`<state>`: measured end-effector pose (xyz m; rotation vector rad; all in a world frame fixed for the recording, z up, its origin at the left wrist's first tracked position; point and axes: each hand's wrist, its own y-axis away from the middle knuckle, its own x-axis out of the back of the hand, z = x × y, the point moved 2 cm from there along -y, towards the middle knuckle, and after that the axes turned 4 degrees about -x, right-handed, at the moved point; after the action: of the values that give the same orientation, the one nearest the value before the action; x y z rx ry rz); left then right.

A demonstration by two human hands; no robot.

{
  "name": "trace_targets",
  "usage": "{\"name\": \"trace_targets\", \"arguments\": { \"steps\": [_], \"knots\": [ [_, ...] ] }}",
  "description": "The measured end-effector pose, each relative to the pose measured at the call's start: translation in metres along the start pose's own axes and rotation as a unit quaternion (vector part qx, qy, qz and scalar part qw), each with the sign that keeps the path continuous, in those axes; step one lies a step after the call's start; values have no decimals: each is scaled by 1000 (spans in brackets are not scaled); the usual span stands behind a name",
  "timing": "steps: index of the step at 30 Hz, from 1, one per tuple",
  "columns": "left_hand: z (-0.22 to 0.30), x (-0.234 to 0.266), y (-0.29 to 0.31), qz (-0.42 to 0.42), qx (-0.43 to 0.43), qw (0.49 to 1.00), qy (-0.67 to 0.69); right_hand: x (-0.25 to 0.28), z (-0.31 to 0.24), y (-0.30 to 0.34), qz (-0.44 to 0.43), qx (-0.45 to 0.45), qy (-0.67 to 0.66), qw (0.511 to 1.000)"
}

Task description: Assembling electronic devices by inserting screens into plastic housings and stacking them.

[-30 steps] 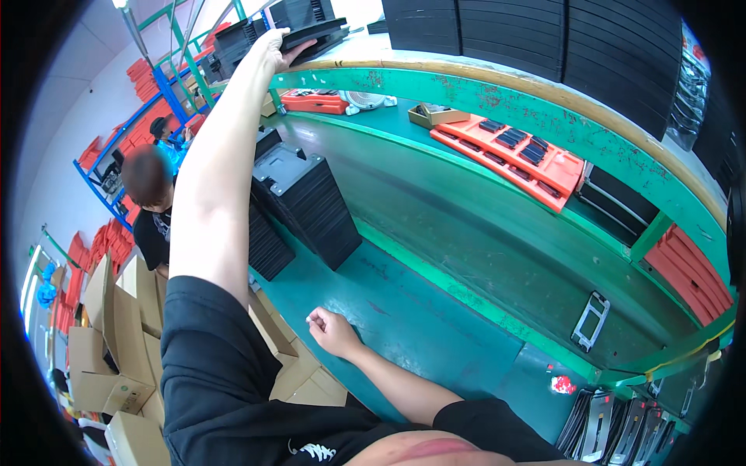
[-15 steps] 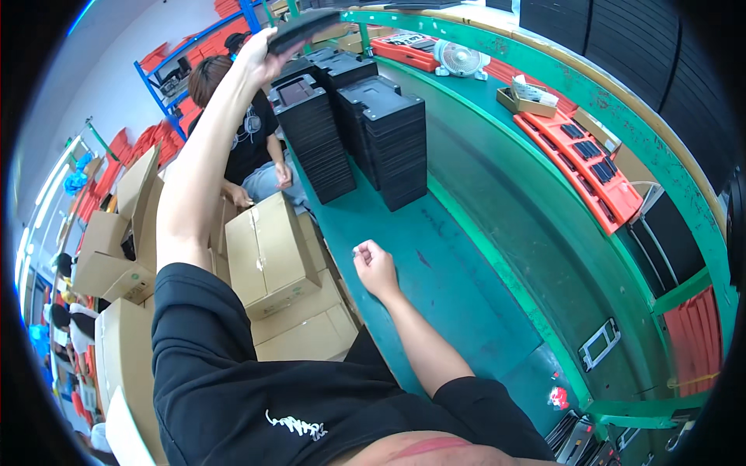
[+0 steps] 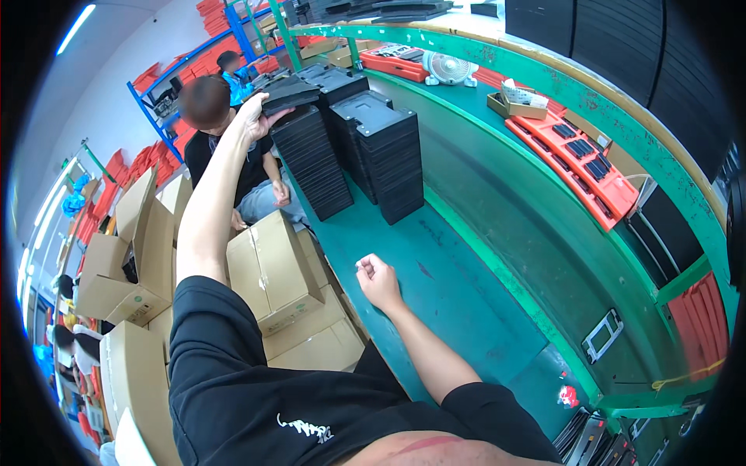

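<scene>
Views: one only, the head camera, so no second view shares the scene.
Position: worn on the person's head, above the black-sleeved shoulders at the lower edge.
Facing: downward and forward onto the green-topped work surface, which runs from the lower right to the upper centre.
Nearness: close to the person's own arms; the stacks of black plastic trays at upper centre lie farther off.
Lens: wide fisheye, upright, unmirrored; the green metal rail bends toward the rim.
Edges: dark round border fills the corners.

The left hand is covering part of the black trays; the seated person's lap is hiding behind cardboard boxes.
</scene>
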<state>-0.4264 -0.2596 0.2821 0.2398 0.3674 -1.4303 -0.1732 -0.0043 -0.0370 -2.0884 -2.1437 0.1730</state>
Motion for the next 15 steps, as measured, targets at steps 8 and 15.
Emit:
{"name": "trace_targets", "arguments": {
  "steps": [8, 15],
  "knots": [
    [-9, 7, -6, -3, -26, 995, -95, 0, -2, -5, -6, -5, -12, 1000],
    [-9, 7, 4, 15, -14, 997, -68, -2, 2, -4, -5, 9, -15, 1000]
  ]
}}
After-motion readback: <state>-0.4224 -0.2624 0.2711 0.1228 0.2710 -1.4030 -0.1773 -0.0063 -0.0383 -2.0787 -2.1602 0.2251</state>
